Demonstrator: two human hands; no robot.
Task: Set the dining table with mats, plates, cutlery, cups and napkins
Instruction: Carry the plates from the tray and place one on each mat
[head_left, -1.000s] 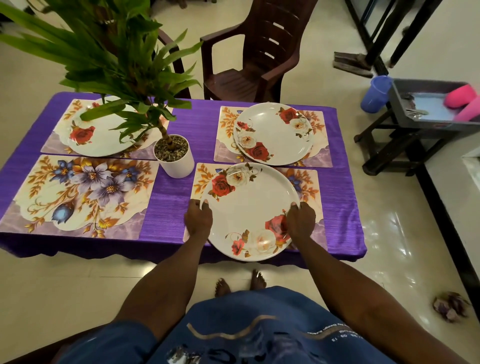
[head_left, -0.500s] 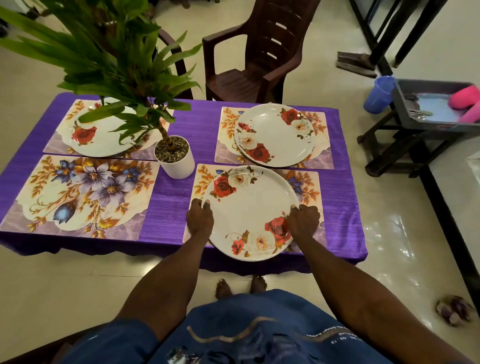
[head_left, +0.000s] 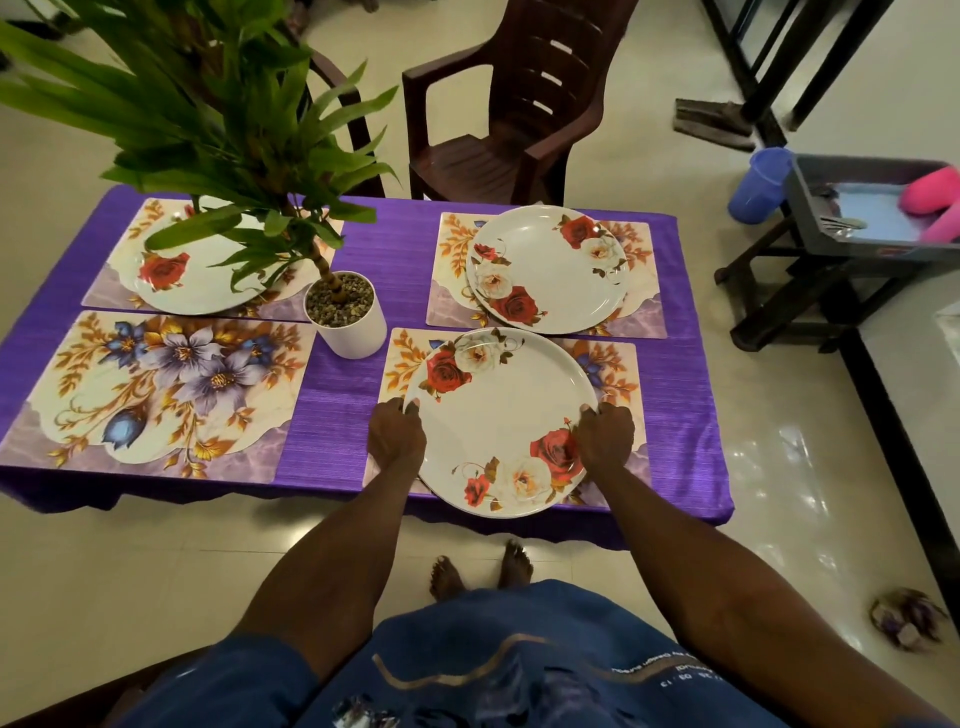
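A white plate with red and cream roses (head_left: 501, 415) lies over the near right floral mat (head_left: 618, 374) on the purple table (head_left: 363, 260). My left hand (head_left: 396, 435) grips its left rim and my right hand (head_left: 605, 434) grips its right rim. A second rose plate (head_left: 545, 267) sits on the far right mat (head_left: 647, 312). A third plate (head_left: 192, 275) rests on the far left mat, partly hidden by leaves. The near left mat (head_left: 156, 392) carries nothing.
A potted plant in a white pot (head_left: 348, 317) stands at the table's middle. A brown chair (head_left: 509, 104) is behind the table. At the right a dark stand holds a grey tray (head_left: 878, 208) with cutlery and pink cups, with a blue cup (head_left: 759, 179) beside it.
Both hands have kept their hold on the plate's rims. The plate has shifted only slightly on the near right mat.
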